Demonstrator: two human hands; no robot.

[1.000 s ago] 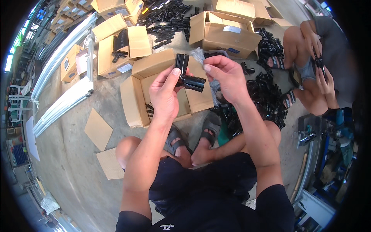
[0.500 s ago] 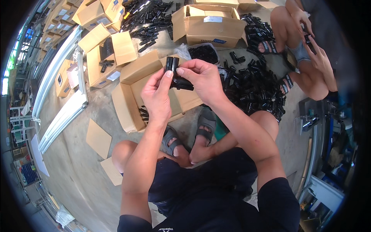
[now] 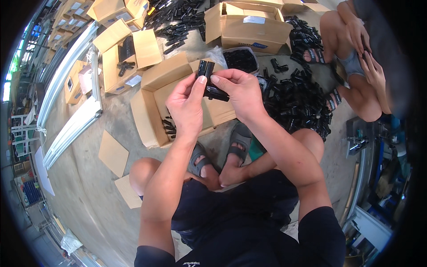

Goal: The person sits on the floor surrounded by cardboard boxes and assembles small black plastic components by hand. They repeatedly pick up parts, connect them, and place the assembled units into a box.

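Gripping a black pipe-like fitting (image 3: 206, 68) from both sides, the two hands meet above the open carton (image 3: 143, 118), over the edge farther from the person. The left hand (image 3: 187, 107) has its thumb pressed along the near face of the paired upright tubes, its fingers curled behind them, partly hidden. The right hand (image 3: 242, 91) has thumb and forefinger pinched close at the right tube, the other fingers bent; whether a small piece sits between those fingertips cannot be told. The fitting's lower arm points rightward under the right hand. Inside the carton, by its left wall, lies a small group of black pieces (image 3: 169, 127). Right of the carton spreads a heap of black fittings (image 3: 296, 109), and beyond its far right corner stand a tub (image 3: 256, 66) filled with dark bits and a crumpled clear bag (image 3: 216, 55). Left of and beyond the carton, a second box (image 3: 113, 79) has its flaps spread, with a black fitting at its front. Well to the carton's right, past the heap, a co-worker (image 3: 351, 95) sits with both hands close together. On the carton's near side rest the person's grey sandals (image 3: 240, 137).
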